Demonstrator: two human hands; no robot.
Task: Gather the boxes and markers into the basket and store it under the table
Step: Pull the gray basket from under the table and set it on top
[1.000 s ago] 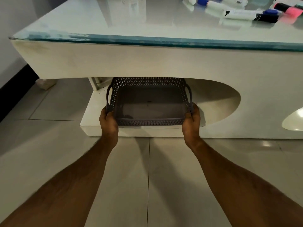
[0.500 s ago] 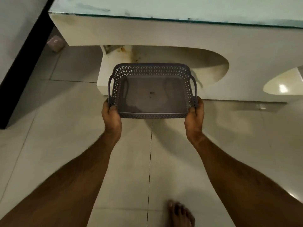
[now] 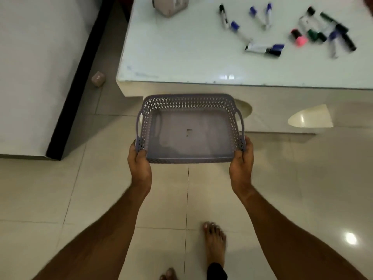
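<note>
I hold an empty grey perforated basket [image 3: 189,130] in the air above the floor, in front of the white glass-topped table [image 3: 181,57]. My left hand [image 3: 139,164] grips its near left corner and my right hand [image 3: 241,162] grips its near right corner. Several markers [image 3: 264,48] with blue, black, green and pink caps lie scattered on the right part of the tabletop. A pale box [image 3: 170,5] stands at the table's far edge, cut off by the frame.
A white wall with a black skirting [image 3: 70,81] runs along the left. A small brownish cube [image 3: 98,78] lies on the tiled floor beside the table's left corner. My bare feet [image 3: 215,243] stand on the tiles below the basket.
The basket has come out from under the table and risen toward me, both hands still on it. The view has lifted, so the tabletop with the markers and box now shows.
</note>
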